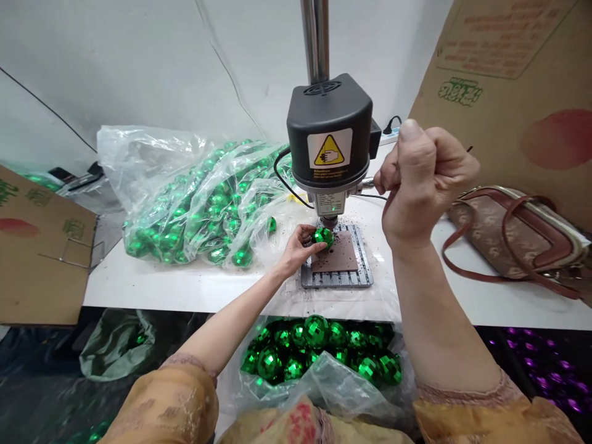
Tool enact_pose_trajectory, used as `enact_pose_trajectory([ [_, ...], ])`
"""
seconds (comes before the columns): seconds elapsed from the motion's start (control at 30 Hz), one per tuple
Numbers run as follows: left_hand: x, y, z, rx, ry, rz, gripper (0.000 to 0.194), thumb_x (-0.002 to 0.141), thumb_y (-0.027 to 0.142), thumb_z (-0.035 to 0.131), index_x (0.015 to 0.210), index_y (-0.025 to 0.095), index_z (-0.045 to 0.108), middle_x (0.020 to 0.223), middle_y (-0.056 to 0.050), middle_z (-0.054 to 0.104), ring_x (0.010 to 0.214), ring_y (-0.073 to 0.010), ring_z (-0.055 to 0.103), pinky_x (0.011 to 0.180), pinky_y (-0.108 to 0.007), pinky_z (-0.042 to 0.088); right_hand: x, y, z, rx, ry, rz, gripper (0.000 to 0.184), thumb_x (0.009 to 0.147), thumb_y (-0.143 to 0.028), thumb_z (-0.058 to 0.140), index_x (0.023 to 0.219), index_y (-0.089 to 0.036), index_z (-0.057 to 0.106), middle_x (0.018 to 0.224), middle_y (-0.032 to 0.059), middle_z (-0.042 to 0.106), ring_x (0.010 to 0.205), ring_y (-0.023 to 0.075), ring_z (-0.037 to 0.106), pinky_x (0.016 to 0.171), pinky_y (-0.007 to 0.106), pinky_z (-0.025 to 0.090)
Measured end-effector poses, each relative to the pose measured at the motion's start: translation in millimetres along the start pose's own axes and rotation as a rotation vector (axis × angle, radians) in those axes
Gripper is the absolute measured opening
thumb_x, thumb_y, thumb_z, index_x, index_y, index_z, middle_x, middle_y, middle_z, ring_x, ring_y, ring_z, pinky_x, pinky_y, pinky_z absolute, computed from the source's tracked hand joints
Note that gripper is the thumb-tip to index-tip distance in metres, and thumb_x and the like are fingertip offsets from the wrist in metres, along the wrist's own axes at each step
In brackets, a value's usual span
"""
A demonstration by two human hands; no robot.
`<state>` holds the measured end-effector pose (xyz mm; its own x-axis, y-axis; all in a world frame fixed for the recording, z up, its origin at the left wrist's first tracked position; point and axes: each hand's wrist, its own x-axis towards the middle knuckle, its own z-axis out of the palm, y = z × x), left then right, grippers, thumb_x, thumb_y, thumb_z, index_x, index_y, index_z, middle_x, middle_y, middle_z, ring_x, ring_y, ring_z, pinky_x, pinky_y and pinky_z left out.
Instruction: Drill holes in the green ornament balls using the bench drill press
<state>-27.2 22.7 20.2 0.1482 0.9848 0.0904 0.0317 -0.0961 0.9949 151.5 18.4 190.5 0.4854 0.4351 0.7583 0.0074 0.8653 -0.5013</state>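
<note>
My left hand (298, 245) pinches a small green mirrored ball (322, 237) and holds it on the brown pad of the drill press base (337, 279), right under the spindle. My right hand (423, 179) is raised and closed in a fist round the press's feed lever, of which only a thin dark tip shows past the knuckles. The black drill press head (329, 132) with a yellow warning sticker hangs over the ball.
A clear plastic bag of green balls (203, 203) lies on the white table at the left. Another open bag of green balls (324, 357) sits below the table edge near my lap. A brown handbag (513, 237) and cardboard boxes (509, 86) stand at the right.
</note>
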Motion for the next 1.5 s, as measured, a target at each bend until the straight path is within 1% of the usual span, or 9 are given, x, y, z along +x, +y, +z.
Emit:
enact_pose_trajectory([
  [0.13, 1, -3, -0.3, 0.036, -0.085, 0.048, 0.063, 0.068, 0.040, 0.088, 0.117, 0.018, 0.056, 0.123, -0.012, 0.067, 0.117, -0.0264, 0.063, 0.103, -0.043, 0.046, -1, -1, 0, -0.028, -0.003, 0.020, 0.051, 0.092, -0.042, 0.058, 0.057, -0.020, 0.027, 0.049, -0.0078, 0.029, 0.041, 0.0015, 0.031, 0.044, 0.022, 0.026],
  [0.3, -4, -6, 6.9, 0.249, -0.110, 0.154, 0.060, 0.070, 0.040, 0.087, 0.119, 0.020, 0.061, 0.124, -0.010, 0.066, 0.121, -0.0287, 0.059, 0.109, -0.046, 0.043, -1, 2, 0, 0.000, -0.006, -0.034, 0.049, 0.094, -0.035, 0.057, 0.059, -0.021, 0.026, 0.050, -0.0076, 0.028, 0.041, 0.0019, 0.030, 0.043, 0.023, 0.026],
  [0.4, -9, -8, 15.3, 0.194, -0.131, 0.144, 0.060, 0.074, 0.042, 0.084, 0.123, 0.020, 0.057, 0.125, -0.011, 0.064, 0.117, -0.0272, 0.061, 0.104, -0.044, 0.047, -2, 1, 0, -0.037, -0.006, -0.022, 0.050, 0.094, -0.036, 0.056, 0.059, -0.020, 0.026, 0.050, -0.0073, 0.029, 0.042, 0.0014, 0.032, 0.044, 0.022, 0.027],
  [0.53, -13, -9, 21.7, 0.152, -0.130, 0.106, 0.058, 0.077, 0.044, 0.081, 0.124, 0.019, 0.055, 0.124, -0.011, 0.064, 0.117, -0.0272, 0.061, 0.104, -0.043, 0.047, -2, 1, -1, 0.020, 0.011, -0.007, 0.050, 0.092, -0.038, 0.059, 0.058, -0.020, 0.028, 0.050, -0.0075, 0.030, 0.042, 0.0020, 0.031, 0.045, 0.023, 0.027],
  [0.67, -14, -6, 23.2, 0.105, -0.136, 0.106, 0.060, 0.077, 0.044, 0.082, 0.123, 0.019, 0.054, 0.126, -0.012, 0.063, 0.118, -0.0277, 0.061, 0.103, -0.044, 0.048, -4, 4, -1, 0.020, 0.018, -0.012, 0.050, 0.091, -0.036, 0.060, 0.057, -0.020, 0.027, 0.049, -0.0066, 0.028, 0.041, 0.0045, 0.028, 0.044, 0.026, 0.024],
  [0.77, -15, -4, 24.4, 0.101, -0.122, 0.107, 0.060, 0.076, 0.045, 0.083, 0.121, 0.019, 0.053, 0.125, -0.012, 0.064, 0.118, -0.0278, 0.061, 0.102, -0.043, 0.049, -10, 5, -2, -0.025, 0.049, -0.043, 0.053, 0.091, -0.036, 0.059, 0.056, -0.021, 0.022, 0.048, -0.0051, 0.024, 0.041, 0.0067, 0.027, 0.043, 0.029, 0.022],
  [0.93, -15, -7, 25.9, 0.093, -0.113, 0.123, 0.059, 0.076, 0.046, 0.082, 0.119, 0.020, 0.052, 0.121, -0.010, 0.065, 0.117, -0.0268, 0.061, 0.101, -0.042, 0.048, -23, 7, -7, 0.061, 0.050, -0.091, 0.054, 0.090, -0.028, 0.057, 0.056, -0.018, 0.017, 0.049, -0.0053, 0.018, 0.040, 0.0038, 0.025, 0.043, 0.027, 0.019],
  [1.13, -15, -8, 25.6, 0.094, -0.114, 0.129, 0.059, 0.076, 0.047, 0.082, 0.118, 0.020, 0.051, 0.125, -0.011, 0.063, 0.119, -0.0271, 0.060, 0.102, -0.042, 0.048, -31, 13, -15, 0.021, 0.045, -0.102, 0.053, 0.087, -0.032, 0.057, 0.057, -0.018, 0.015, 0.048, -0.0055, 0.017, 0.042, 0.0044, 0.021, 0.043, 0.028, 0.020],
  [1.5, -15, -11, 25.3, 0.068, -0.108, 0.122, 0.059, 0.075, 0.044, 0.083, 0.119, 0.021, 0.051, 0.123, -0.010, 0.064, 0.120, -0.0275, 0.060, 0.105, -0.044, 0.046, -41, 28, -22, 0.142, 0.059, -0.308, 0.055, 0.082, -0.017, 0.059, 0.059, -0.018, 0.009, 0.045, -0.0057, 0.016, 0.038, 0.0049, 0.018, 0.038, 0.026, 0.019],
])
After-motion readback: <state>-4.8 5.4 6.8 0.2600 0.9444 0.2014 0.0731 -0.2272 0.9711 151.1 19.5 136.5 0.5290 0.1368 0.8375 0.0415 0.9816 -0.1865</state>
